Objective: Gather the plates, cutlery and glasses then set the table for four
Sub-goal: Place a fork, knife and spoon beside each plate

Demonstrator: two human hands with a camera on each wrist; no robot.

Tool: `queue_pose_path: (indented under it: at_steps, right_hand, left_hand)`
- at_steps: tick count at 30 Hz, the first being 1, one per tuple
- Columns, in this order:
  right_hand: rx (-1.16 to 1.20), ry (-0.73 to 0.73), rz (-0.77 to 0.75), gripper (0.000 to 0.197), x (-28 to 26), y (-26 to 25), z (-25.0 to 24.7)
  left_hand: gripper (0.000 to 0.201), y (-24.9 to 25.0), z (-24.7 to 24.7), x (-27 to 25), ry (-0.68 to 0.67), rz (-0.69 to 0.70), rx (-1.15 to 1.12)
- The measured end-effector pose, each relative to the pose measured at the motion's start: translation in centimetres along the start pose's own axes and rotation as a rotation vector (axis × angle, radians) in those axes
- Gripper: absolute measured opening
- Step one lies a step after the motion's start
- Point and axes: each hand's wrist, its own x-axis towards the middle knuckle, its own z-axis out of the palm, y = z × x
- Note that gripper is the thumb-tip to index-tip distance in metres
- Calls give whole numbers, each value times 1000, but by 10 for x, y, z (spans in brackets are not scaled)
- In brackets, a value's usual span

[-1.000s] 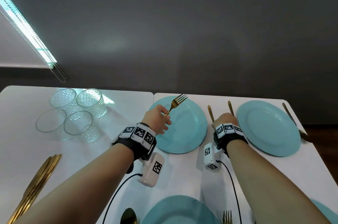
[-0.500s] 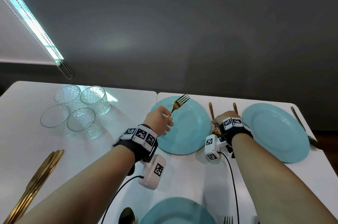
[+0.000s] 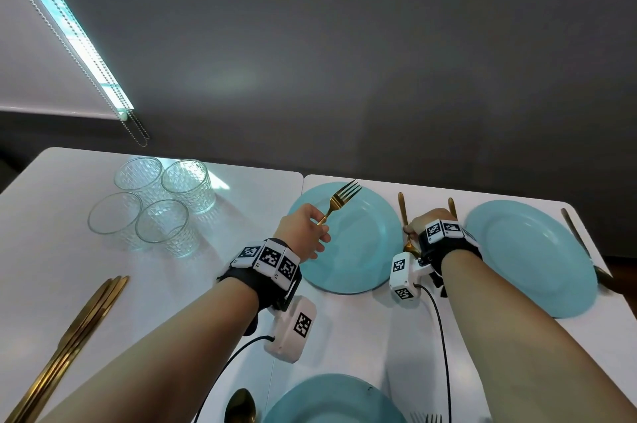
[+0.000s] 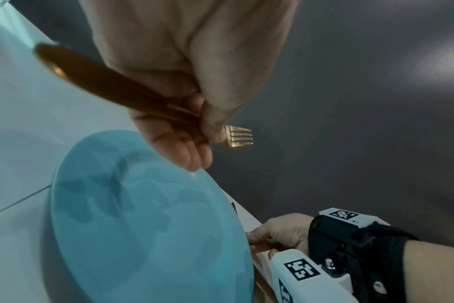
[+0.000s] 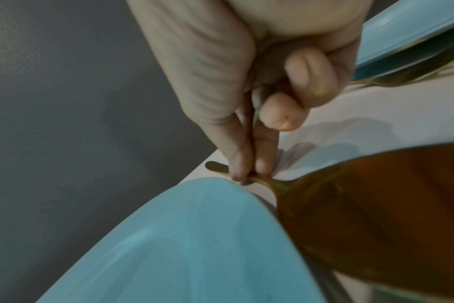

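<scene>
My left hand grips a gold fork by its handle, tines up and away, above the far left teal plate. The left wrist view shows that fork over the plate. My right hand pinches the handle of a gold spoon that lies on the table between this plate and the far right teal plate. In the right wrist view thumb and forefinger squeeze the spoon's neck, its bowl close to the camera.
Several clear glasses stand grouped at the far left of the white table. Gold knives lie stacked at the left edge. A knife lies right of the right plate. A near plate, spoon and fork lie at the front.
Almost nothing differs. The left hand keeps the fork raised over the plate, and the right hand stays on the spoon between the plates.
</scene>
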Motion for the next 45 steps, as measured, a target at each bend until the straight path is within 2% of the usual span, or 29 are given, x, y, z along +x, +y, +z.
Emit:
queue_pose_path:
  at_steps: [3,8,10,12,14,16,20,23,26,33,38,40,42,45]
  right_hand:
    - [108,-61,1,22,0,1,1]
    - [336,-106,28,23,12,12,-4]
    - [322,-57,40,17,-1,12,-16]
    - [317,7,85,24,-10,11,-27]
    - [264,57,75,32,-26,10,-39]
    - [153,116,-50,34,-44,5,-46]
    - [122,239,-418,22,-104,-18,-30]
    - [18,221,-671,24,-158,-43,-7]
    - [-174,145,-748,24,-195,-65,19]
    - [-291,63,-707,24,-255,-107,53]
    - [-225,8,-629,20,-282,-131,69]
    - [-185,-5,-555,18,-286,-136,74]
    - [-142,9,-471,16,-283,-140,78]
    - [28,9,-288,15,-266,-143,85]
  left_hand:
    - [5,0,2,0,-1,-1,-7]
    - [5,4,1,-4,4,0,-16]
    - [8,7,1,-10,-41,-16,-1]
    - [13,8,1,-13,-79,-20,38]
    - [21,8,2,-14,-34,-14,75]
    - [29,9,3,-15,18,-16,71]
    - [24,14,1,-27,-23,-45,70]
    - [38,5,-8,-37,-68,12,218]
    - [44,-8,-26,-50,-120,70,346]
    - [55,-45,-81,-79,-265,127,554]
    - [56,-70,-115,-90,-303,202,641]
    - [56,-75,-127,-88,-231,261,725]
    - [54,-78,-138,-81,-98,347,805]
    - [43,-77,-155,-72,80,426,781]
